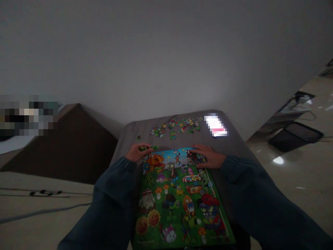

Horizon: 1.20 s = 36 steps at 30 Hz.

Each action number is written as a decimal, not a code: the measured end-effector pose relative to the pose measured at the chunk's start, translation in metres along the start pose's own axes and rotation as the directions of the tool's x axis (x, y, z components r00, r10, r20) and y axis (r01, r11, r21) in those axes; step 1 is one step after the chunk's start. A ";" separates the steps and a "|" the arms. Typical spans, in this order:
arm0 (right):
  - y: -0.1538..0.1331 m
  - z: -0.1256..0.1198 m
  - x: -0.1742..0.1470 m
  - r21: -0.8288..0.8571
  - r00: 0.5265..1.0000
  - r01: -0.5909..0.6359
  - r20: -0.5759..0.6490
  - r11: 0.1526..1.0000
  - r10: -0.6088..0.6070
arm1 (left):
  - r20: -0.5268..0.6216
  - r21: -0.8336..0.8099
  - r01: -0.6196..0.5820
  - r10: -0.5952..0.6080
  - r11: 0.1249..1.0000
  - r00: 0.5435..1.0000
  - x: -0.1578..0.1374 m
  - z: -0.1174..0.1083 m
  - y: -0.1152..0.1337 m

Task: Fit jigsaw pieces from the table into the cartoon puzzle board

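Between the sleeves (111,191) — puzzle board (179,199), long axis running away from the body. Right hand (210,158) spread on its far-right corner; left hand (137,152) by loose pieces (155,148) far-left — grip unclear.

I see plain grey wall (166,62) ahead, dimly lit, slightly brighter toward middle. Grey-covered table (234,146) just by wall. To left, brown panel (75,149); below it, pale cable (47,210). To right, glossy beige floor (307,184) with bright reflection (278,160); black basket (281,141) near wall. Far-left clutter too blurred for me.
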State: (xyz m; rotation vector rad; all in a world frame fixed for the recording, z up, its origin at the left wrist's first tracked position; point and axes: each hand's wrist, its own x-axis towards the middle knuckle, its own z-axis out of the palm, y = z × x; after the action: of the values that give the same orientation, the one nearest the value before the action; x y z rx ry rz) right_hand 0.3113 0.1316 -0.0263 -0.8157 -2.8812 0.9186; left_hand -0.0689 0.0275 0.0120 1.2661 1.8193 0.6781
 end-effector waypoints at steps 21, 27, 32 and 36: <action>-0.147 0.017 -0.002 0.581 0.987 0.043 -0.153 0.813 0.057 | 0.180 -0.370 -0.050 0.124 0.928 0.976 -0.092 0.067 0.021; -0.163 0.040 0.004 0.775 0.968 0.033 -0.182 0.632 0.173 | 0.282 -0.397 -0.123 0.248 0.910 0.927 -0.079 0.067 0.035; -0.157 0.039 -0.003 0.815 0.956 0.010 -0.177 0.580 0.233 | 0.266 -0.592 -0.045 0.248 0.805 0.932 -0.047 0.058 0.022; -0.157 0.039 -0.012 0.822 0.949 -0.035 -0.150 0.568 0.276 | 0.137 -0.845 0.027 0.168 0.535 0.976 -0.017 0.046 0.005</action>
State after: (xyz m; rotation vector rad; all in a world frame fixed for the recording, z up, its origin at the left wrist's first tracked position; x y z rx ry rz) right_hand 0.2406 -0.0037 0.0282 -0.9583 -1.7939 1.7780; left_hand -0.0246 0.0123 -0.0032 0.6804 0.9900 1.2366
